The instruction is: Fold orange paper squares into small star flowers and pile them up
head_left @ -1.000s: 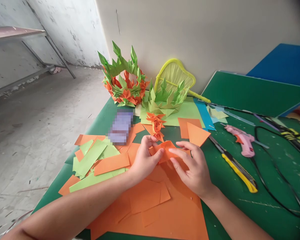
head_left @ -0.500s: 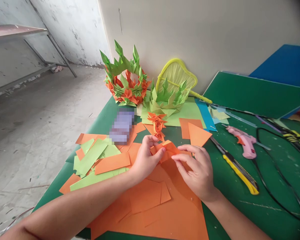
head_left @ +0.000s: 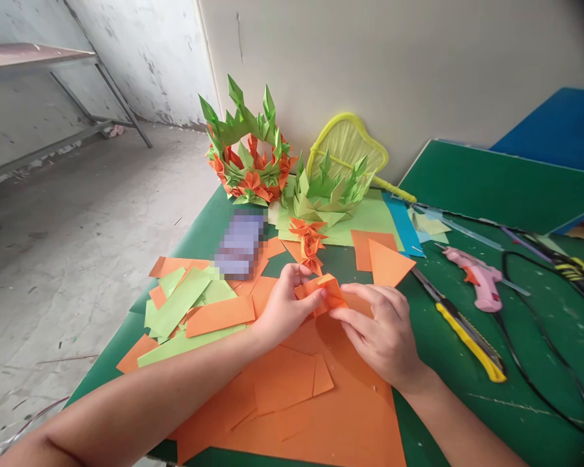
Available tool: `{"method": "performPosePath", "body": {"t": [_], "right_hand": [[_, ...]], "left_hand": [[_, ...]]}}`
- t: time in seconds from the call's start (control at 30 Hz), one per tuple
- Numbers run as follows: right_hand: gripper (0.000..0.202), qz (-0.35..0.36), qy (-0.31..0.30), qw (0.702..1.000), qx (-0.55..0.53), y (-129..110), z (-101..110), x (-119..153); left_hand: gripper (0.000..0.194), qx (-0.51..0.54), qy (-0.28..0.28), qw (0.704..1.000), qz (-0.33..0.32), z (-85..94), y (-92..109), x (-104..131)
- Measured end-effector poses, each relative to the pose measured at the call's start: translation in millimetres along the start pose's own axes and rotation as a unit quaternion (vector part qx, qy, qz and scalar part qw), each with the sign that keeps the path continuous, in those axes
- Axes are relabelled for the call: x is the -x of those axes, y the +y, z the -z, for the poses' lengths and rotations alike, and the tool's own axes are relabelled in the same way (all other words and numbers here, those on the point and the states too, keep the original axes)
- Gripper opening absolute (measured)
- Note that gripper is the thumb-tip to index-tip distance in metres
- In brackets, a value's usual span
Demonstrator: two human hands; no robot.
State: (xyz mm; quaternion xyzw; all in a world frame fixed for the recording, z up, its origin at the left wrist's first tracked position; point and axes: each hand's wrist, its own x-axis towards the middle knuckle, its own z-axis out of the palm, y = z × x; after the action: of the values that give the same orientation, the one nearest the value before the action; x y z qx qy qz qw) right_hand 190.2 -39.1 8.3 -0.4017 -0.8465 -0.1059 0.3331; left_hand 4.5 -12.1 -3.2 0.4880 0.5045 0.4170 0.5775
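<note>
Between my two hands is a partly folded piece of orange paper (head_left: 331,290). My left hand (head_left: 288,299) pinches its left side between thumb and fingers. At its right edge, my right hand (head_left: 382,324) has thumb and index fingertips pressed on the paper. Beneath lies a large orange sheet (head_left: 350,402) with loose orange pieces on top. Just beyond my left fingers stand several folded orange paper flowers (head_left: 311,245) in a row. Farther back are a green paper crown (head_left: 328,194) and a taller green and orange crown (head_left: 246,168).
Green and orange paper scraps (head_left: 189,301) pile up at the left, near a blurred-out rectangular object (head_left: 241,243). To the right lie a yellow utility knife (head_left: 470,340) and a pink glue gun (head_left: 479,279) with a black cord. A yellow woven fan (head_left: 348,146) leans on the wall.
My right hand has shifted slightly left along the orange paper, and its fingertips now press on the right edge. The left hand keeps its pinch. The view has moved slightly.
</note>
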Motion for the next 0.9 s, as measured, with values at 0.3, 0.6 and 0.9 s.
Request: {"method": "performPosePath", "body": {"t": [0.3,0.6,0.9], "right_hand": [[0.024,0.063,-0.012,0.998,0.021,3.1,3.1,1.7],[0.029,0.036,0.010,0.996,0.080,3.2,2.7,-0.1],[0.022,0.055,0.031,0.995,0.080,2.8,5.1,-4.4]], "left_hand": [[0.038,0.038,-0.019,0.998,0.036,-0.8,4.4,0.5],[0.039,0.032,-0.025,0.998,0.039,0.2,2.8,0.2],[0.038,0.047,-0.035,0.998,0.036,-0.9,6.5,1.2]]}}
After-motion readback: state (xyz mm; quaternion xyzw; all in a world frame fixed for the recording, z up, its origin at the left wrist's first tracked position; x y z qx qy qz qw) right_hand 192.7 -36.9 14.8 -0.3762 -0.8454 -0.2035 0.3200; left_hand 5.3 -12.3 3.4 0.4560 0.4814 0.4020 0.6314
